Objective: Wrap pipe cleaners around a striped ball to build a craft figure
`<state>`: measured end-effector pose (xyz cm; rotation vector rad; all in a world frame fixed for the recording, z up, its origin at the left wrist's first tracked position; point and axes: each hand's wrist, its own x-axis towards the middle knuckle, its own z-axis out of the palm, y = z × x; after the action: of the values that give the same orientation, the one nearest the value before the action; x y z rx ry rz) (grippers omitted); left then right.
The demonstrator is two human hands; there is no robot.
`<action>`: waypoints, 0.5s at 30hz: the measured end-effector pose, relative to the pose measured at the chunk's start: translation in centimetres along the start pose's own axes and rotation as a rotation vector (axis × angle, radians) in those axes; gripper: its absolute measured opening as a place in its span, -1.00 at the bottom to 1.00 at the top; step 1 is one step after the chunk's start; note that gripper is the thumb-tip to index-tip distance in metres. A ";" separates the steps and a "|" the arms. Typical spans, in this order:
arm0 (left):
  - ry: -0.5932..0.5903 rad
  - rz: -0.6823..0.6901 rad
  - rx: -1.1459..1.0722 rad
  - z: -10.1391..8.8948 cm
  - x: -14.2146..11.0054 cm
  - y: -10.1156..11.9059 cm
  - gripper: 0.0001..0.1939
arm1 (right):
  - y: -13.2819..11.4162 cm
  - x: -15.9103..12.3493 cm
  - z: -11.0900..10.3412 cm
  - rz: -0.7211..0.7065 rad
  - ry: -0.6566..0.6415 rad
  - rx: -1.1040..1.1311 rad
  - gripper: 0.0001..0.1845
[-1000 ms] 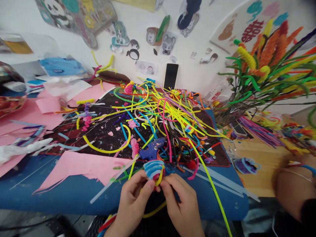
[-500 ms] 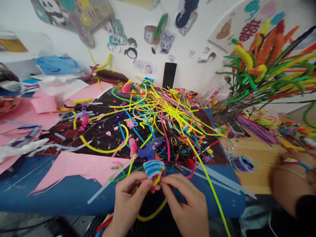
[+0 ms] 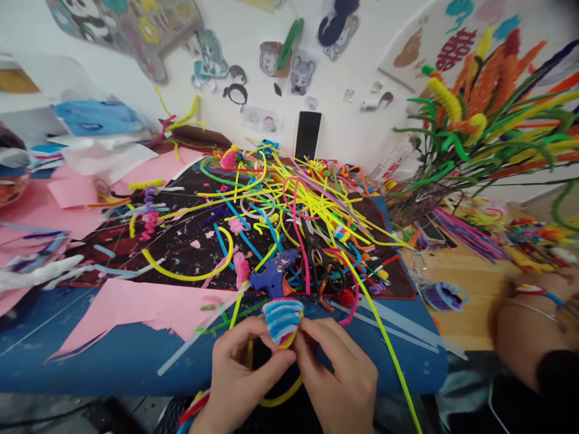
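Observation:
Between my two hands is a small cone-like pipe cleaner piece point(image 3: 283, 320), striped blue and white with pink and yellow at its lower tip. My left hand point(image 3: 246, 367) pinches its left side with thumb and forefinger. On the right side, the fingers of my right hand point(image 3: 335, 369) are closed on it too. A yellow pipe cleaner point(image 3: 284, 399) curves below the hands, partly hidden by them. Just beyond the piece lies a blue glue gun point(image 3: 274, 272). Black-handled scissors point(image 3: 322, 265) rest to its right.
Many yellow pipe cleaners point(image 3: 312, 199) cover the dark mat. Pink felt point(image 3: 149, 301) lies left, glue sticks point(image 3: 393, 325) right. A phone point(image 3: 308, 135) leans on the wall. A vase point(image 3: 414, 202) holds pipe cleaner flowers. Another person's arm point(image 3: 525, 325) is at far right.
The striped piece has turned so its blue and white side shows more fully and the yellow part less. Both hands still hold it. The view has shifted slightly.

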<state>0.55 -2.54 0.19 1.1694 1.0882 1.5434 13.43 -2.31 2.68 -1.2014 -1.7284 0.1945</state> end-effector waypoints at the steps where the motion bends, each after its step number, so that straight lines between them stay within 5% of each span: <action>1: 0.011 0.012 0.008 0.0 -0.1 -0.1 -0.80 | 0.0 0.0 0.0 -0.001 0.009 0.003 -0.85; 11: 0.074 -0.072 -0.045 -0.5 -0.7 -1.4 -0.89 | -0.4 0.6 -0.5 0.127 -0.035 0.133 -0.84; 15: -0.011 -0.104 -0.152 -0.5 -0.2 -0.8 -0.93 | 0.0 0.4 -0.5 0.189 -0.068 0.157 -0.86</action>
<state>0.21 -2.59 -0.74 1.0014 0.9910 1.5094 13.83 -2.16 3.16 -1.2526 -1.6241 0.4804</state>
